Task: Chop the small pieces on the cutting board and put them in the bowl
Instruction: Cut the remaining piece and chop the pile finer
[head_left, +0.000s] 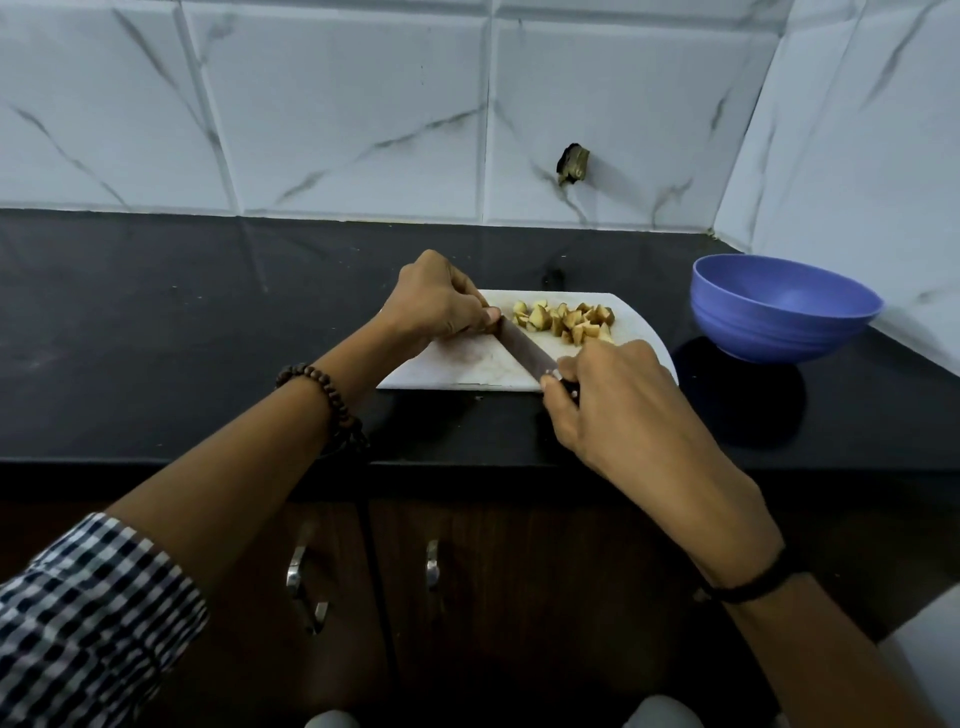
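A white cutting board (467, 366) lies on the black counter. A heap of small yellow-brown chopped pieces (566, 322) sits on its far right part. My right hand (613, 400) grips the dark handle of a knife (524, 348) at the board's near right corner. The blade runs diagonally up-left across the board. My left hand (441, 301) is curled at the blade's tip, its fingertips on or beside the tip; whatever lies under them is hidden. A blue bowl (779, 312) stands to the right of the board, and nothing shows inside it.
The black counter (182, 338) stretches left of the board. A tiled wall rises behind and at the right, close to the bowl. A dark hole (571, 165) marks the wall. Cabinet doors with metal handles (301, 577) are below the counter edge.
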